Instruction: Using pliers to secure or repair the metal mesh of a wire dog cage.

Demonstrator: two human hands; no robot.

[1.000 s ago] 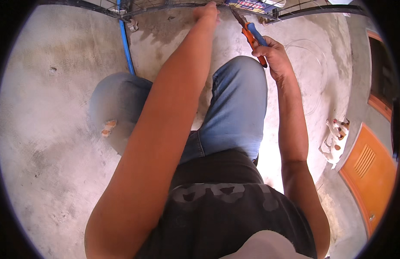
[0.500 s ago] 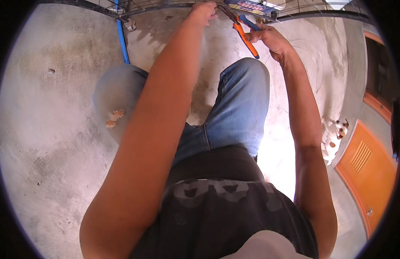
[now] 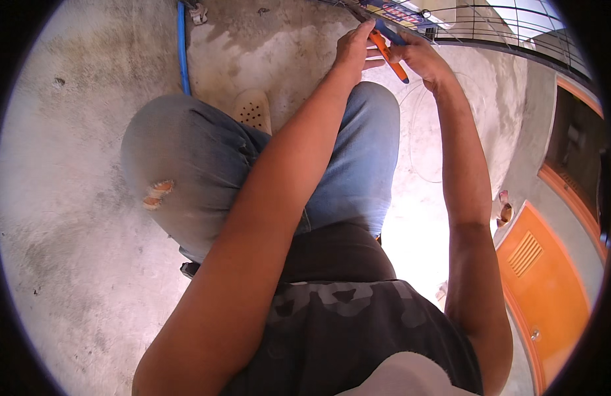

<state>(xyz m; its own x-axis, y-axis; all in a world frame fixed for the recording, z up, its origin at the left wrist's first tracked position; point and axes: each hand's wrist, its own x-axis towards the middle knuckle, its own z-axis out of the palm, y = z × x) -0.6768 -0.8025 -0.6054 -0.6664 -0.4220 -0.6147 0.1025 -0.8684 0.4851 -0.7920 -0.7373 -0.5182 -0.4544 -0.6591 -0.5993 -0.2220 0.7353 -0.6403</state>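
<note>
A pair of pliers with one orange and one blue handle slants near the top of the view. My right hand is closed round it from the right, at the blue handle. From the left, my left hand is at the orange handle, thumb side near the pivot and two fingers reaching behind the handle. The jaws point up and left toward a black wire grid; what lies between them is too small to make out. Below both hands are my bent knees in blue jeans.
A blue pipe runs along the concrete floor at upper left. A pale clog shows between my legs. Loops of thin wire lie right of my knee. A printed blue panel is beyond the grid. At right stands an orange door.
My left hand has come right and down, from beside the jaws to the orange handle. The pliers' handles are closer together. My view has shifted, showing more grid at upper right.
</note>
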